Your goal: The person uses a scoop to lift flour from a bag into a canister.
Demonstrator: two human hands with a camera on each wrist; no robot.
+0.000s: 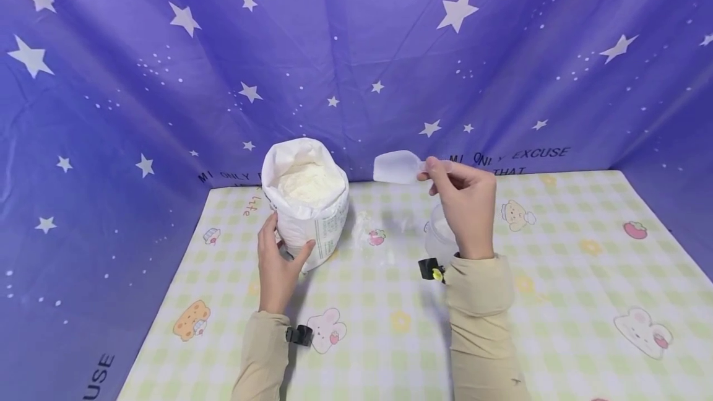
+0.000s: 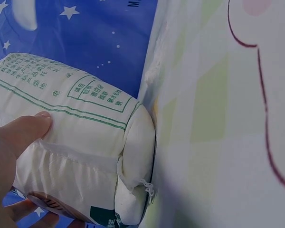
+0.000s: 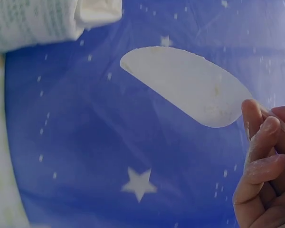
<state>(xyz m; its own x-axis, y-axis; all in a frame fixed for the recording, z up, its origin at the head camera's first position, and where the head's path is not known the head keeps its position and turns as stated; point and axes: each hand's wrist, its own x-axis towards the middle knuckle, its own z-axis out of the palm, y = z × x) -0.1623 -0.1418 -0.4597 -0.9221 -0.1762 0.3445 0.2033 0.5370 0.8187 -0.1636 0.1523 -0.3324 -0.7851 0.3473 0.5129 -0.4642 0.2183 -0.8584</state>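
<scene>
There were one bag (image 1: 328,228), one scoop (image 1: 397,167), one clear container (image 1: 439,234) and two hands, with one black device on each wrist. The bag was white with green print, stood on the counter (image 1: 401,357) and held pale powder (image 1: 308,184) below its open rim.

The left hand (image 1: 280,268) gripped the bag low down, thumb across the printed side and the other fingers around the far side, its forearm reaching up from the near edge. The right hand (image 1: 465,203) was raised over the counter, wrist bent inward, pinching the scoop's handle between thumb and fingers; white dust showed on those fingers.

The scoop hung in the air to the right of the bag, apart from it. Its long axis ran nearly level across the head view, blade pointing left towards the bag, handle running right into the hand. The bag's long axis was roughly upright, its mouth facing up and towards the person. The container stood partly hidden behind the right wrist.
</scene>
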